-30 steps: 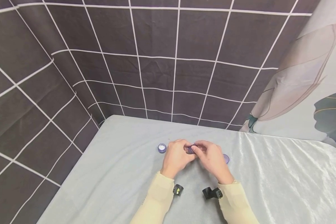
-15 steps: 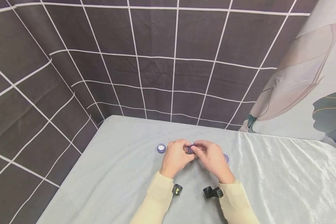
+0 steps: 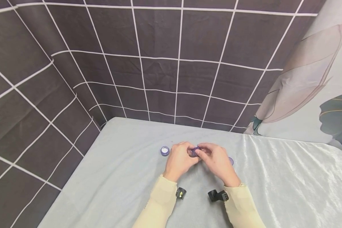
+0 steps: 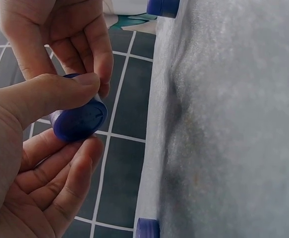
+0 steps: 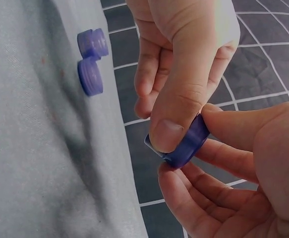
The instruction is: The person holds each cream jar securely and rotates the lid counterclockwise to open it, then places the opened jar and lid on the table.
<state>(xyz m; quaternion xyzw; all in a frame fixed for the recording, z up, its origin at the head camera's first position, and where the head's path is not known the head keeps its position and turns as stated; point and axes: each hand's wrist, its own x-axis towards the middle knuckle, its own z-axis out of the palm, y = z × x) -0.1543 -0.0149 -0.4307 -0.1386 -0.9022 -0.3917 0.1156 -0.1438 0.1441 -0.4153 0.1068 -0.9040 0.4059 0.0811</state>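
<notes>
Head view: left hand [image 3: 180, 160] and right hand [image 3: 217, 161] together, both pinching purple piece [image 5: 188, 148], off table [image 3: 125, 161]
Pot [image 3: 165, 150]: left of hands, looks open, white centre
Disc [image 3: 231, 161]: right, part hidden
Progress: probably midway; piece not yet set down

Left sleeve [image 3: 158, 202], bottom centre of the head view: pale cream cloth, full length, lightly creased, ending at the wrist; a short row of small dark marks runs along its outer edge. Right sleeve [image 3: 242, 205], lower right of centre: matching cream cloth, uneven at its end. Left wrist unit [image 3: 181, 193]: black, compact, yellow-green spot on its face. Right wrist unit [image 3: 218, 196]: black, rounded section joined to a block bearing small dots, possibly screws; too small to confirm. Left hand [image 3: 179, 159] and right hand [image 3: 216, 161]: bare.
</notes>
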